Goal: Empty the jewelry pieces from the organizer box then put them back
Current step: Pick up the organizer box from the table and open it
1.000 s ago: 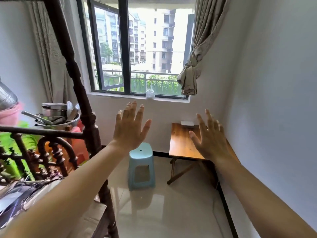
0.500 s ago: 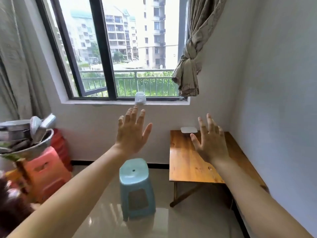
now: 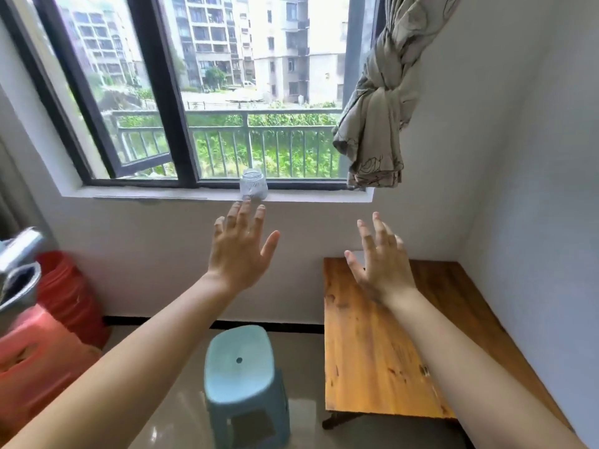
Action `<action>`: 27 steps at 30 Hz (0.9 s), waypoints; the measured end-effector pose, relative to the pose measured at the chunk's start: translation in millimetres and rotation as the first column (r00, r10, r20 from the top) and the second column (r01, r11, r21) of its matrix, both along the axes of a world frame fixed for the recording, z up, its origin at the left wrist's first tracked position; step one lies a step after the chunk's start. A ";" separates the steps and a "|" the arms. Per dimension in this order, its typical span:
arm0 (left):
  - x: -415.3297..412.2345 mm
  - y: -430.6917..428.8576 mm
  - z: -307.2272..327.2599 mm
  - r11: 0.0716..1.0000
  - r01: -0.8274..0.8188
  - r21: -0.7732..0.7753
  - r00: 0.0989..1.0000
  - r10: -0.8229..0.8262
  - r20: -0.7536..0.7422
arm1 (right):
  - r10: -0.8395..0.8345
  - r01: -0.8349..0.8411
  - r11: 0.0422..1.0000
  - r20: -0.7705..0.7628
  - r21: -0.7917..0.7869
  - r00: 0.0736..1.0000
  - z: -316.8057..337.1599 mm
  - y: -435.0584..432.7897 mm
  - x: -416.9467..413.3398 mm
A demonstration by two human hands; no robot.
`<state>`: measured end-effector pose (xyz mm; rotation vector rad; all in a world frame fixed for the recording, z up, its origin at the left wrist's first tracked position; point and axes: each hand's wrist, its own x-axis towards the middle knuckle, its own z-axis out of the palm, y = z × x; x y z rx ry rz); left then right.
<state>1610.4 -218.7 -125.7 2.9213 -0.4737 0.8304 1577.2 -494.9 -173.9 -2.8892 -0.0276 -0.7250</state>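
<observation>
Plainly both hands are empty: the left hand [image 3: 238, 254] and the right hand [image 3: 381, 265] are raised with fingers spread wide, holding nothing, the left above the pale blue plastic stool [image 3: 241, 367] and the right over the far end of the low wooden table [image 3: 366, 345]. To begin well, I judge the person should first find the box, then bring both hands down to it and steady it before tipping anything out. No organizer box or jewelry shows, so its place and look cannot be told.
</observation>
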 end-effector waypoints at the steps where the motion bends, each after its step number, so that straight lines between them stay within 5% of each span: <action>1: 23.7 -5.2 -8.3 1.000 0.011 -0.001 1.000 -0.011 -0.025 | -0.021 0.021 1.000 -0.009 -0.006 1.000 -6.1 -3.9 15.5; 15: 251.5 -155.8 -99.9 0.910 0.414 0.010 0.850 -0.383 -0.363 | -0.520 0.532 0.847 -0.222 -0.007 0.825 -69.0 -93.6 104.8; 27: 311.0 -253.4 -113.3 0.850 0.524 0.055 0.804 -0.472 -0.361 | -0.575 0.613 0.787 -0.274 0.072 0.771 -87.8 -180.9 153.3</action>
